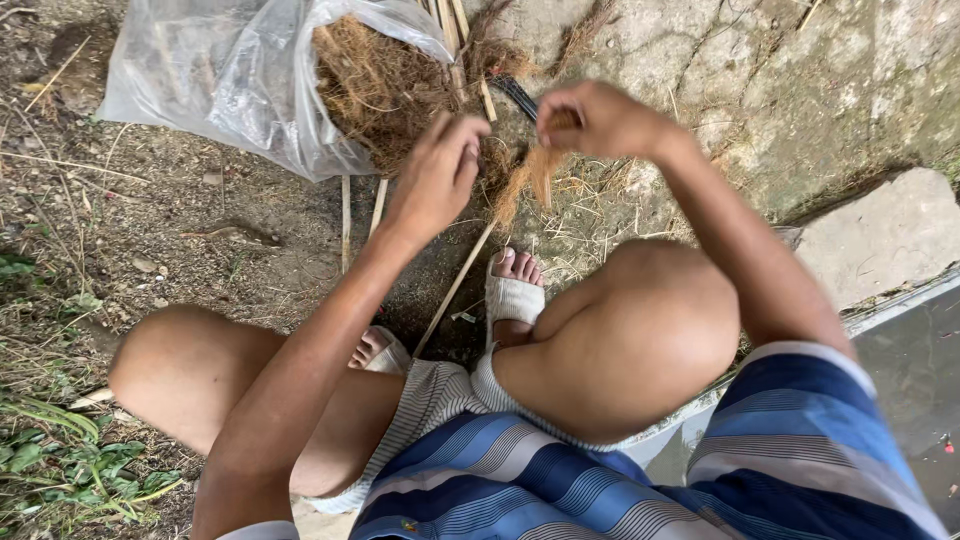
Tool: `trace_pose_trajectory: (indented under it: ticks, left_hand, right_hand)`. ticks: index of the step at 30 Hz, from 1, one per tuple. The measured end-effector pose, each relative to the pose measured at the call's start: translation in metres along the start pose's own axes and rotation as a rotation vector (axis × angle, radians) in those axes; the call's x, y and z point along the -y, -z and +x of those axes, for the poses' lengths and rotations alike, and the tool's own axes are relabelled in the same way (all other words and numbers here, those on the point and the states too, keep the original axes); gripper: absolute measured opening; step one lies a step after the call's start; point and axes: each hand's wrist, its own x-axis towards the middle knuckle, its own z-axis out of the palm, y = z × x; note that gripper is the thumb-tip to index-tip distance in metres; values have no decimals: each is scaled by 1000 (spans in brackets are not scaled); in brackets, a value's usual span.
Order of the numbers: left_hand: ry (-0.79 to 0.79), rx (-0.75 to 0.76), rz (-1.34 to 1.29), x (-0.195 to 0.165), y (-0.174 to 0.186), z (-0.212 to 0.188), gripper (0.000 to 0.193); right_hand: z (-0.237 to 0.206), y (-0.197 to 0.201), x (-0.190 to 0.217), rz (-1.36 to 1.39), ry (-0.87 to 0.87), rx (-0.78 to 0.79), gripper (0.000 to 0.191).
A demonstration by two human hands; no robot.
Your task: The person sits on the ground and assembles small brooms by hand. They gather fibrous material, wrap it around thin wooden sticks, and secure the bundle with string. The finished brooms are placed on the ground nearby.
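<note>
One tuft of brown fibre (pixel 533 178) is held between two hands above the ground.

Nearest the camera, a blue striped shirt (pixel 640 480) and two bare knees are seen, with two feet in pale sandals (pixel 512 297) planted on the dirt below. Beyond the knees, the left hand (pixel 437 175) is raised with its fingers loosely curled and nothing clearly gripped; its fingertips are kept just beside the fibre. The right hand (pixel 597 120) is closed in a pinch on the top of the tuft, which hangs down from it. Farther off, one clear plastic bag (pixel 230 75) stuffed with more brown fibre is laid on the ground, and a few thin sticks (pixel 455 285) are scattered beside it. A cracked concrete slab (pixel 800 90) is seen at the right.
</note>
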Motion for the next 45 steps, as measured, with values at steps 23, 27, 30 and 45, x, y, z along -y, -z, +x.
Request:
trace_pose_trajectory:
  ticks: [23,27,30,45]
  left_hand:
    - [102,-268,471,46,-235,99,50]
    - [96,-332,377,47,-240,99,46]
    - [101,-368,262,44,-239,96,43]
    - [197,-281,-100,50,-227,74,57]
  right_hand:
    - [-10,-132,-139,532,-683,-488,12]
    - [-2,-136,-149,460,-675,-472,9]
    - [2,-139,-151,428,-621,-533,15]
    - [4,-154,-132,1171,-450,-753,22]
